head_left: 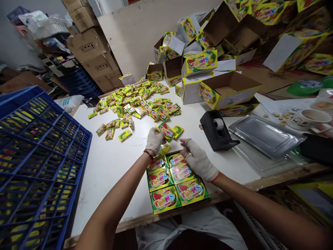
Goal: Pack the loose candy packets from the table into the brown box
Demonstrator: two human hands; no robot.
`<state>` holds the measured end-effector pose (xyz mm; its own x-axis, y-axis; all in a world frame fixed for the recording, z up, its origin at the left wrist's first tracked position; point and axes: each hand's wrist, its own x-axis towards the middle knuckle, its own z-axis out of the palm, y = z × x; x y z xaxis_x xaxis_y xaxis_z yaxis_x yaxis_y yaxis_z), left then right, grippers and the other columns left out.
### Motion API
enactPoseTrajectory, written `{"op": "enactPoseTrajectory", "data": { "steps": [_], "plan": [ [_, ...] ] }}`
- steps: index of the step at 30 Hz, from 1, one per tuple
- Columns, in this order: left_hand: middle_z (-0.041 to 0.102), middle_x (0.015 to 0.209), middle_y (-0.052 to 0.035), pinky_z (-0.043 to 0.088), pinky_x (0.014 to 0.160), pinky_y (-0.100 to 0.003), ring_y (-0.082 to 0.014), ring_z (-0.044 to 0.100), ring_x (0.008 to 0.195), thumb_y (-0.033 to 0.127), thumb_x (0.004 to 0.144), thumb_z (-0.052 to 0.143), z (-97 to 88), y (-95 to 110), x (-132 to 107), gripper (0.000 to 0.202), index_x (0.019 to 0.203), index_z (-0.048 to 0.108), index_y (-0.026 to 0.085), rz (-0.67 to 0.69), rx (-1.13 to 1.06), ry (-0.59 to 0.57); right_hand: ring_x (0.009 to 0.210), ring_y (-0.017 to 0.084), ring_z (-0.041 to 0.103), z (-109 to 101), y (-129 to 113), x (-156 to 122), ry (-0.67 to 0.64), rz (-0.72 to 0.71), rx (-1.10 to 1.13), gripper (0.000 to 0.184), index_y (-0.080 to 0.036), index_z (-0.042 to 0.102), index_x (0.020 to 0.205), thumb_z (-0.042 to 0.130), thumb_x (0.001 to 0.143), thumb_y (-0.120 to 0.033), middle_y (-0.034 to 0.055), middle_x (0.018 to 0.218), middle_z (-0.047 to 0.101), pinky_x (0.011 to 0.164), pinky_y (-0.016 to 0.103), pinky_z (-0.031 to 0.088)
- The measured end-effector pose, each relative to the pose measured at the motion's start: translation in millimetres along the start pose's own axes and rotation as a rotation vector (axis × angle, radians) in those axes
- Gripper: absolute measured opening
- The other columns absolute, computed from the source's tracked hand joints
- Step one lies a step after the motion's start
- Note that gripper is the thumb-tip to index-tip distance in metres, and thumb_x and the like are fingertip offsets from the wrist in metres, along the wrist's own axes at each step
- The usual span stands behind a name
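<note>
Both hands wear white knit gloves. My left hand (154,140) is closed on a few small yellow-green candy packets (168,131), held just above the table. My right hand (197,159) rests with curled fingers on the far right corner of an open display box (174,184) filled with rows of "Twins" packets at the table's near edge. What its fingers grip, if anything, is hidden. A big loose pile of the same packets (137,104) lies farther back on the white table (114,163).
A blue plastic crate (36,156) stands at the left. A black tape dispenser (217,130) and clear plastic trays (265,135) sit to the right. Open empty display boxes (223,90) crowd the far right, with a cup (309,118) beyond. Brown cartons (91,52) stack up behind.
</note>
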<state>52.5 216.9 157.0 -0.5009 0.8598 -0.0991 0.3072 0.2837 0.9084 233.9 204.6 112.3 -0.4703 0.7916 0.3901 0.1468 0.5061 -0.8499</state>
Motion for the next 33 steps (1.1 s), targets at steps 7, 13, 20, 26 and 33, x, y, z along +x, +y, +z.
{"op": "enactPoseTrajectory", "data": {
  "steps": [7,13,20,26,33],
  "plan": [
    [0.069,0.094,-0.0072,0.056,0.078,-0.038,-0.021,0.067,0.086,0.045,0.089,0.056,-27.1,-11,-84,0.031,0.106,0.054,0.018,0.321,-0.099,-0.001,0.092,0.019,0.064,-18,-15,67,-0.307,0.139,0.123,0.029,-0.017,0.064,0.111,0.054,0.088,-0.032,0.0057,0.102,0.07,0.08,0.03,0.053],
    [0.069,0.112,-0.0132,0.046,0.094,-0.047,-0.0289,0.062,0.107,0.035,0.095,0.045,-32.8,-48,-97,0.032,0.118,0.059,0.019,0.448,0.397,0.056,0.096,0.023,0.064,-6,-2,42,-0.408,0.055,-0.256,0.023,-0.014,0.071,0.095,0.051,0.085,-0.019,0.0097,0.099,0.069,0.089,0.036,0.052],
    [0.072,0.105,-0.0078,0.042,0.097,-0.046,-0.0253,0.063,0.101,0.025,0.096,0.044,-24.7,-50,-105,0.025,0.11,0.065,0.021,0.56,0.68,0.011,0.111,0.023,0.063,4,10,21,-0.392,-0.076,-0.376,0.034,-0.013,0.068,0.115,0.041,0.094,-0.021,0.0129,0.117,0.069,0.1,0.038,0.048],
    [0.048,0.15,-0.0141,0.03,0.114,-0.058,-0.0327,0.041,0.139,0.039,0.099,0.042,-14.5,-45,-105,0.05,0.143,0.047,0.016,0.563,1.052,-0.068,0.14,0.043,0.035,11,15,10,-0.321,-0.214,-0.89,0.048,-0.006,0.057,0.137,0.05,0.095,-0.028,0.0267,0.15,0.042,0.11,0.064,0.029],
    [0.029,0.16,-0.0208,0.021,0.115,-0.069,-0.0392,0.027,0.147,0.044,0.099,0.039,-4.6,-21,-110,0.059,0.15,0.039,0.014,0.514,1.319,-0.159,0.147,0.031,0.028,16,37,-7,0.044,-0.401,-0.631,0.054,-0.011,0.047,0.146,0.047,0.094,-0.027,0.0205,0.156,0.036,0.114,0.054,0.035]
  ]
}}
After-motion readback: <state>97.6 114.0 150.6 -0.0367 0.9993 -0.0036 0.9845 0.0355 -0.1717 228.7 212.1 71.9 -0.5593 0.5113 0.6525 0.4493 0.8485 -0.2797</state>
